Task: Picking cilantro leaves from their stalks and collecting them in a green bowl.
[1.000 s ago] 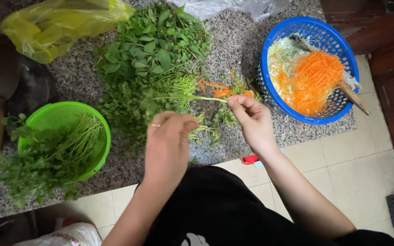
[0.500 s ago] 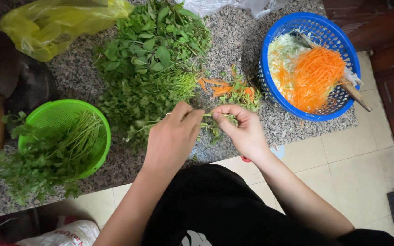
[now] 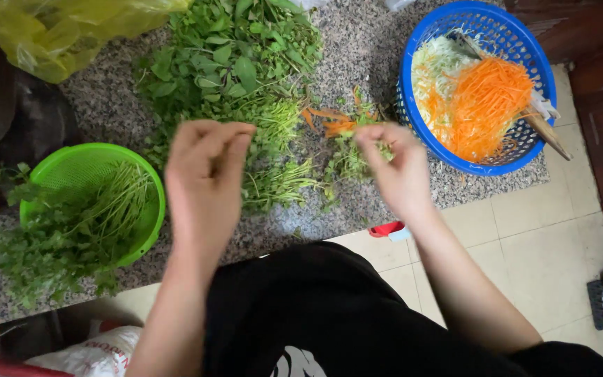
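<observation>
I am pinching a leafy sprig (image 3: pixel 370 143) in my right hand (image 3: pixel 396 167), stem axis unclear; my left hand (image 3: pixel 204 181) is hovering with fingertips pursed, contents unclear.

Drawn apart since half a second ago: left hand (image 3: pixel 204 178) now further left, fingertips pinched and blurred, over the pile of leafy herbs (image 3: pixel 235 77). Right hand (image 3: pixel 396 167) shifted right, pinching a small green sprig (image 3: pixel 378 143) near the blue basket (image 3: pixel 500 164).

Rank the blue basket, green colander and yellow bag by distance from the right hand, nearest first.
From the right hand:
1. Blue basket, just to its right on the counter.
2. Green colander, far left, past the left hand.
3. Yellow bag, top left corner.
</observation>
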